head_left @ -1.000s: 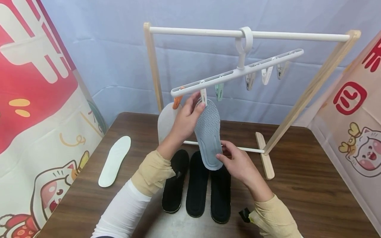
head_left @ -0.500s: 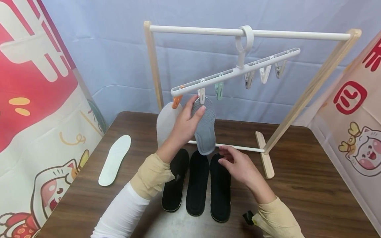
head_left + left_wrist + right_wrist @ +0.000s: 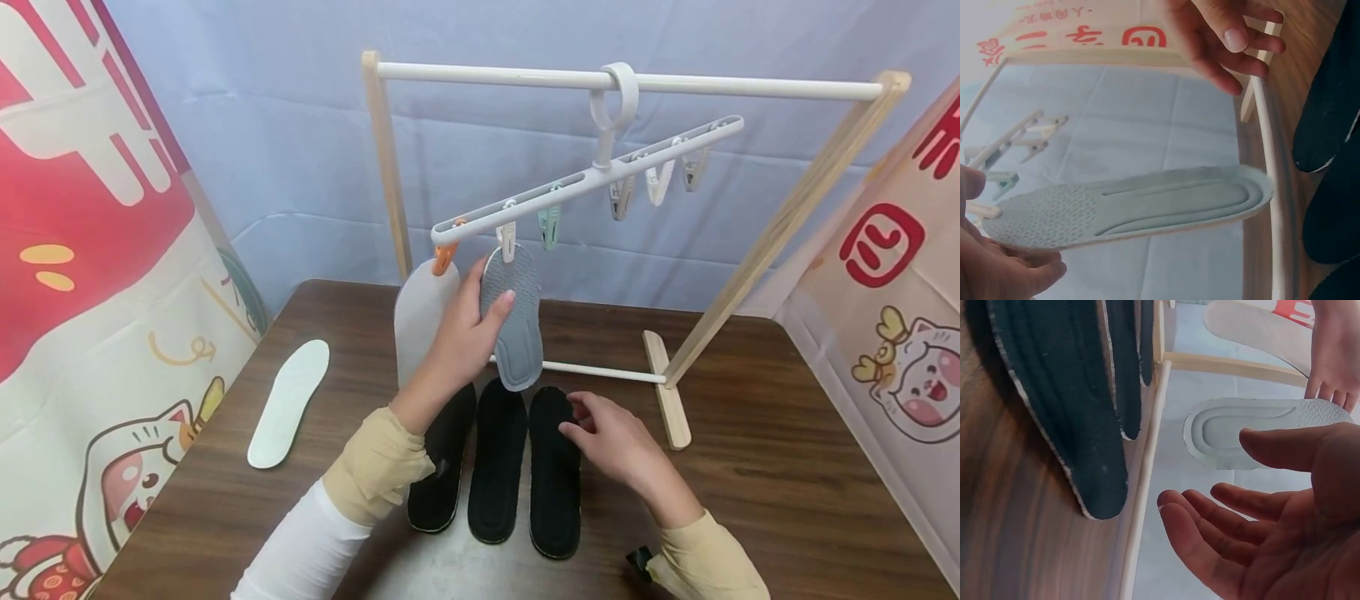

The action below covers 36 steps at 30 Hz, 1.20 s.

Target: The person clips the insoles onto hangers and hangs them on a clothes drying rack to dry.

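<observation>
Status: hanging appears partly complete. Of six clips on the hanger (image 3: 602, 172), two are loaded. The orange clip (image 3: 445, 258), at the left end, retains a light insole (image 3: 423, 308); the adjacent white clip (image 3: 507, 243) appears to be seated on the toe end of the gray insole (image 3: 519, 346). The mint clip (image 3: 550, 227) and the three clips to its right carry nothing. Four insoles lie on the desk (image 3: 757, 475): three black insoles (image 3: 495, 475) side by side at the center, and one white insole (image 3: 288, 404) at the left. By this count, four insoles are left for four unloaded clips.

Hands: the left hand (image 3: 465, 333) is loosely extended at the left edge of the gray insole, thumb on the near side, fingers behind; whether it bears on the insole cannot be told. The right hand (image 3: 611, 433) has its fingers relaxed and apart, holds nothing, and is positioned near the far end of the right black insole.

Gray insole: suspended below the hanger, toe end up, heel end down, slightly tilted. The toe section is dimpled; the heel section is smooth with a rounded, grooved outline.
</observation>
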Available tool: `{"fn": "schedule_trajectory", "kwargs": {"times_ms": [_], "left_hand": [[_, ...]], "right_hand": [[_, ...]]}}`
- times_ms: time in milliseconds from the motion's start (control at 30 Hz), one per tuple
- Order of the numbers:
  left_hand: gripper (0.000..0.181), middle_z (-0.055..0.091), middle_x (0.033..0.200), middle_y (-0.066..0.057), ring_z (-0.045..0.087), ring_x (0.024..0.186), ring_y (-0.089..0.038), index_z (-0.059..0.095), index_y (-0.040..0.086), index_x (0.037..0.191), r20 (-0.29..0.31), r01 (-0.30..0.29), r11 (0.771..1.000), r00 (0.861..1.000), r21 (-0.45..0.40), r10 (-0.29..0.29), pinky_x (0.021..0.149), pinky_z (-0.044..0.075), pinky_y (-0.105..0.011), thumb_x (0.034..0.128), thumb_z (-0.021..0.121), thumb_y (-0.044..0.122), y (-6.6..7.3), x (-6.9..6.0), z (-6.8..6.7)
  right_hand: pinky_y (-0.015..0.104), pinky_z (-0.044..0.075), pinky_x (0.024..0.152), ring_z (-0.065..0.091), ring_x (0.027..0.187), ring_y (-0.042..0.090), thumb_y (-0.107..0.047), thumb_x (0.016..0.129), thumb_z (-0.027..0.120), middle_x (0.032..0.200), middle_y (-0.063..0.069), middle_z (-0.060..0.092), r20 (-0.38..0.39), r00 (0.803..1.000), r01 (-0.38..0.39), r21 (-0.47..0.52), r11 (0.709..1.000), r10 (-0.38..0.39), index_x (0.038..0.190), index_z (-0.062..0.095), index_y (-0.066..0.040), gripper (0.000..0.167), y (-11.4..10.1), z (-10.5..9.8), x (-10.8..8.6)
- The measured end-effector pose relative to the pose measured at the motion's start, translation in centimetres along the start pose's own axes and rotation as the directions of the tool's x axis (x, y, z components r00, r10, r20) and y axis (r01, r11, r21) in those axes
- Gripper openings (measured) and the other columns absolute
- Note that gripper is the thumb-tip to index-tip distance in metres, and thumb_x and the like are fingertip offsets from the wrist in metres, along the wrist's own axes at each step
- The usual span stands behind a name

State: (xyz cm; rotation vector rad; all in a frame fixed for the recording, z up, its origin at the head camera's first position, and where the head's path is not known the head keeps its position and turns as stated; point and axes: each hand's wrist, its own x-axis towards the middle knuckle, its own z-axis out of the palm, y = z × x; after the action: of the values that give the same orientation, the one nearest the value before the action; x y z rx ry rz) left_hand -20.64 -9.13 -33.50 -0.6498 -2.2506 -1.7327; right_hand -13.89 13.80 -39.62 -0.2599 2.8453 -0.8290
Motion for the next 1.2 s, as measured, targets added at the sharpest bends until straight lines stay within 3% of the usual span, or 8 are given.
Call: {"fn": "schedule_trajectory", "kwargs": {"times_ms": [167,300,467,667,867,1033,1200], "left_hand": [[0.056,0.045,0.15,-0.014,0.051,0.133,-0.025,0.026,0.007,0.156,0.026,0.018,1.0,0.999,-0.007,-0.018,0.109,0.045,-0.045,0.1079,0.048,0.025,-0.4,-0.8,-0.1],[0.059,0.046,0.15,-0.012,0.051,0.133,-0.023,0.025,0.009,0.157,0.018,0.065,0.995,0.998,0.08,-0.066,0.108,0.045,-0.044,0.1078,0.049,0.03,-0.2,-1.5,-0.5],[0.06,0.053,0.146,-0.012,0.055,0.129,-0.024,0.03,0.007,0.157,-0.019,0.113,0.967,0.994,0.23,-0.112,0.105,0.047,-0.047,0.1071,0.049,0.036,0.4,-2.2,-0.9],[0.06,0.054,0.146,-0.012,0.056,0.13,-0.025,0.034,0.006,0.154,-0.013,0.164,0.942,0.986,0.294,-0.168,0.104,0.049,-0.049,0.1067,0.05,0.038,0.9,-2.9,-1.0],[0.066,0.051,0.151,-0.01,0.052,0.136,-0.025,0.032,0.008,0.156,-0.009,0.218,0.901,0.973,0.376,-0.231,0.107,0.045,-0.05,0.1057,0.049,0.046,1.3,-3.4,-1.1],[0.067,0.051,0.151,-0.01,0.052,0.136,-0.025,0.032,0.009,0.157,-0.011,0.234,0.892,0.968,0.388,-0.249,0.107,0.045,-0.051,0.1052,0.049,0.048,1.4,-3.6,-1.1],[0.065,0.053,0.149,-0.01,0.053,0.134,-0.026,0.034,0.01,0.156,-0.02,0.227,0.889,0.971,0.397,-0.239,0.106,0.046,-0.052,0.1054,0.049,0.048,1.6,-3.8,-1.0]], "right_hand": [[0.053,0.052,0.089,0.065,0.112,0.032,-0.028,0.099,0.066,0.125,0.017,0.065,0.033,0.999,-0.04,-0.029,0.999,0.041,0.142,0.052,0.0,0.054,0.5,0.2,-0.3],[0.054,0.051,0.088,0.065,0.109,0.033,-0.03,0.097,0.069,0.121,0.017,0.066,0.048,0.996,-0.07,-0.077,0.995,0.074,0.141,0.051,0.003,0.057,1.1,0.5,-0.6],[0.05,0.052,0.08,0.064,0.096,0.028,-0.033,0.095,0.071,0.108,0.013,0.066,0.056,0.994,-0.086,-0.137,0.987,0.095,0.135,0.054,0.004,0.057,1.7,1.0,-0.7],[0.046,0.051,0.075,0.061,0.087,0.024,-0.036,0.094,0.072,0.105,0.013,0.067,0.092,0.987,-0.116,-0.17,0.979,0.133,0.134,0.054,0.005,0.059,1.9,1.5,-0.7],[0.046,0.05,0.073,0.06,0.08,0.024,-0.04,0.094,0.071,0.096,0.012,0.067,0.115,0.979,-0.141,-0.199,0.97,0.166,0.136,0.052,0.004,0.063,2.0,2.0,-1.0],[0.046,0.052,0.074,0.064,0.083,0.027,-0.043,0.092,0.072,0.1,0.016,0.069,0.125,0.976,-0.148,-0.213,0.966,0.177,0.133,0.054,0.006,0.066,2.0,2.5,-1.0],[0.043,0.051,0.067,0.062,0.078,0.026,-0.047,0.089,0.074,0.093,0.013,0.067,0.132,0.973,-0.152,-0.239,0.959,0.187,0.118,0.059,0.004,0.061,1.9,2.9,-0.9]]}}
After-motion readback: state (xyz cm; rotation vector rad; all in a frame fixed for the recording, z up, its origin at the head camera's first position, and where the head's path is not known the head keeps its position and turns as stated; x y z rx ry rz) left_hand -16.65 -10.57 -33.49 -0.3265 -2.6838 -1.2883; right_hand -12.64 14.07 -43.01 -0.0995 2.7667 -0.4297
